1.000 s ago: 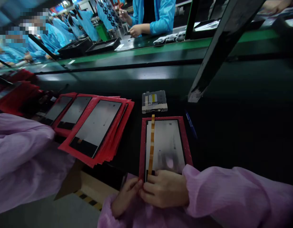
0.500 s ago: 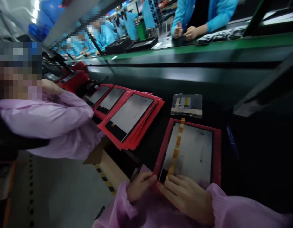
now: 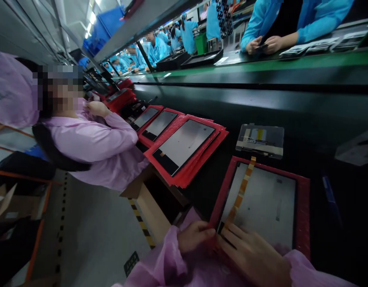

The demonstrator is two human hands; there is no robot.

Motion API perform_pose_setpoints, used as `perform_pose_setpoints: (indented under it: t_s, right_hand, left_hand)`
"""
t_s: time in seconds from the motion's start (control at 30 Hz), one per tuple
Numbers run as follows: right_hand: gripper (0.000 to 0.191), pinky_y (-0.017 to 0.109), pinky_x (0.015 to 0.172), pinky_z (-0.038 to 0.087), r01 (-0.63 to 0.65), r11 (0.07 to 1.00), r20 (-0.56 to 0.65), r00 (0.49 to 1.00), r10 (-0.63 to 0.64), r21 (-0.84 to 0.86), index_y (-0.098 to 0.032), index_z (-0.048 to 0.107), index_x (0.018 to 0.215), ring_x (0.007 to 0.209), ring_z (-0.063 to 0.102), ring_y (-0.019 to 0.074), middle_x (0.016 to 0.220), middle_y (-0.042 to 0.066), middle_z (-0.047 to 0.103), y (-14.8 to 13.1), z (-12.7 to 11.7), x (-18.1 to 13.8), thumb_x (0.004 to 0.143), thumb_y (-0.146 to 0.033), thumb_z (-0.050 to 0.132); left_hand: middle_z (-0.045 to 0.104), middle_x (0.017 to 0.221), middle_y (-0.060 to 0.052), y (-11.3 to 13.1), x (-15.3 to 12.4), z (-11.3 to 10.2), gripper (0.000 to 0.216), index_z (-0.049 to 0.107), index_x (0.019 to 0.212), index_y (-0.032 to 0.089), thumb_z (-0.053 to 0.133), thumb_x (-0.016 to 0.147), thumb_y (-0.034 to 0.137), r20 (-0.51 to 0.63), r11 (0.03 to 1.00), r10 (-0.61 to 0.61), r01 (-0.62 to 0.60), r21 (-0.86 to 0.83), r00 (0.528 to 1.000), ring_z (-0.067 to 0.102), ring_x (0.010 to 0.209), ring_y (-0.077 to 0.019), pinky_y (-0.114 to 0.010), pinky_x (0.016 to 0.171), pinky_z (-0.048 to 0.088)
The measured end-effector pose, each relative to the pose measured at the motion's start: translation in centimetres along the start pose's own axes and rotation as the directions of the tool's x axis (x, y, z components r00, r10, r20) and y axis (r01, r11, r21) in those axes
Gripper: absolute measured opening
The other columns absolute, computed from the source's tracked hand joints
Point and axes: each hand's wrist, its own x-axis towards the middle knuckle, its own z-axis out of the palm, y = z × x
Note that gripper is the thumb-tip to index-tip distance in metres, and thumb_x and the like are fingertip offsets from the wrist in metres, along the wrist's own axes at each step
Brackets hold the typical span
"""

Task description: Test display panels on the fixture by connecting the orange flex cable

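Observation:
In front of me lies a grey display panel (image 3: 266, 199) with a black border, resting on a red plastic sleeve (image 3: 302, 215). An amber ribbon strip (image 3: 241, 192) runs lengthwise over the panel, its far end reaching past the sleeve's edge. My left hand (image 3: 196, 238) is closed on the sleeve's near left corner, thumb and finger together. With fingers stretched out, my right hand (image 3: 252, 251) rests over the panel's near left part, fingertips at the strip's lower end. What lies beneath those fingertips is hidden.
Left of the panel is a stack of red-sleeved panels (image 3: 186, 145). Beyond it sit a clear plastic case (image 3: 260, 140) and, to the right, a blue pen (image 3: 330, 193). An open cardboard box (image 3: 155, 215) stands below. A co-worker (image 3: 94, 135) sits at left; another works across the bench.
The camera view has turned left, so everything sits further right in the picture. Both my hands stay at the panel's near left corner, with little visible change in their grip.

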Motion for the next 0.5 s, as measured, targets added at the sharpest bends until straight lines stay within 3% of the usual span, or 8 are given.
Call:
perform_pose_setpoints:
  t_s: [0.3, 0.5]
  right_hand:
    - [0.032, 0.031, 0.06, 0.042, 0.084, 0.996, 0.011, 0.996, -0.084, -0.035, -0.014, 0.059, 0.092, 0.073, 0.056, 0.0179, 0.084, 0.005, 0.059, -0.17, 0.5, -0.53, 0.094, -0.005, 0.028]
    - [0.041, 0.031, 0.06, 0.041, 0.053, 0.998, -0.089, 0.995, -0.054, -0.016, -0.014, 0.06, 0.087, 0.071, 0.054, 0.0157, 0.079, 0.004, 0.06, -0.34, -0.36, -0.01, 0.096, -0.005, 0.021]
  left_hand:
    - [0.058, 0.064, -0.001, -0.1, 0.13, 0.12, 0.063, 0.065, 0.077, 0.01, 0.067, 0.062, 0.071, -0.003, 0.999, -0.019, 0.019, -0.034, 1.0, 0.052, 0.057, -0.0106, -0.026, 0.061, 0.043]
    - [0.055, 0.065, 0.0, 0.23, 0.07, 0.32, 0.069, 0.065, 0.079, 0.01, 0.065, 0.059, 0.076, -0.003, 1.0, -0.024, 0.025, 0.003, 1.0, 0.05, 0.059, -0.0099, -0.027, 0.064, 0.042]
